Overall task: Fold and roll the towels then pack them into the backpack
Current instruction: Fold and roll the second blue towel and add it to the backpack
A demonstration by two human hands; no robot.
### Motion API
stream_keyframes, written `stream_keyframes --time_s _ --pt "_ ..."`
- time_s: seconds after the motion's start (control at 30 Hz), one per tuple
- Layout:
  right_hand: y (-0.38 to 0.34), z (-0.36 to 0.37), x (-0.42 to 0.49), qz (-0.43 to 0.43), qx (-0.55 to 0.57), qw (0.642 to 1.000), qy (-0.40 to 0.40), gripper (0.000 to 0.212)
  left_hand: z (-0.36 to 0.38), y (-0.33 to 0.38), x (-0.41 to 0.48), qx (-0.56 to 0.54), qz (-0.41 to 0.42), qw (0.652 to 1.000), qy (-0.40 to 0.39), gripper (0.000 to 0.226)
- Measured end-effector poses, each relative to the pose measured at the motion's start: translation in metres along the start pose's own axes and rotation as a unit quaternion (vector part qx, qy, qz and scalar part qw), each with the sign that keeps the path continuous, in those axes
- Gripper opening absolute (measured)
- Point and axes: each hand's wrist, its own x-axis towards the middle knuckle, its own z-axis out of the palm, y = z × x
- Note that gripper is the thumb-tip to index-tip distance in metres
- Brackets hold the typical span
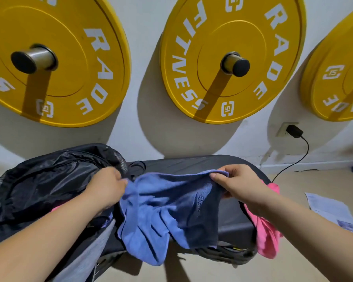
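Head view: you're holding the blue towel (161, 210) out over the near edge of the bench (192, 163), and its lower half is hanging down in front of the bench in loose, uneven folds. Your left hand (106, 186) is gripping the towel's upper left corner, fingers curled round a bunch of cloth. Your right hand (236, 184) is pinching the upper right corner between the thumb and bent fingers.

The top edge is sagging between your hands, so I'm judging this as light, limp cloth with no stiffness to help you. It looks grippy rather than slippery, and nothing about it is fragile. The corners are the right place to hold. Pulling them apart should square the towel before it goes down on the bench for folding.

The pink towel (267, 237) is draping over the right end of the bench, under your right wrist, unfolded. The black backpack (49, 180) is slumping on the left end of the bench, touching your left hand; it looks soft and will likely need holding open. I can't tell where its opening is.

Behind the bench, yellow weight plates (228, 58) are hanging on the wall.
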Motion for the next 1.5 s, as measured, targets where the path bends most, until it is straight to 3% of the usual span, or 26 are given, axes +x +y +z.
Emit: stream_keyframes --time_s 0.07,0.13,0.3,0.4,0.6,0.77,0.87,1.5 --pt "-0.011 0.003 -0.006 0.008 0.057 0.998 -0.009 0.019 0.001 0.001 -0.006 0.005 -0.034 0.998 -0.049 0.035" --pt "-0.021 0.006 -0.012 0.006 0.079 0.997 -0.016 0.029 0.002 0.012 -0.017 -0.059 -0.029 0.996 -0.057 0.043" --pt "-0.042 0.024 -0.028 -0.015 0.106 0.993 -0.059 0.024 0.001 0.067 -0.055 -0.214 0.067 0.975 -0.014 0.039" --pt "-0.048 0.033 -0.035 -0.044 0.11 0.989 -0.092 0.03 0.002 0.087 -0.071 -0.282 0.08 0.955 -0.035 0.027" --pt "-0.047 0.039 -0.04 -0.124 -0.015 0.987 -0.097 0.039 0.009 0.081 -0.08 -0.311 0.002 0.947 -0.076 0.033" --pt "-0.043 0.041 -0.036 -0.073 0.085 0.99 -0.085 0.018 0.031 0.076 -0.082 -0.423 -0.056 0.9 -0.087 0.021" --pt "-0.04 0.042 -0.035 -0.073 0.073 0.991 -0.079 0.015 0.041 0.079 -0.084 -0.408 -0.029 0.908 -0.095 0.012" --pt "-0.032 0.057 -0.033 -0.091 -0.033 0.994 -0.048 0.017 0.04 0.076 -0.086 -0.332 0.039 0.941 -0.055 0.017"
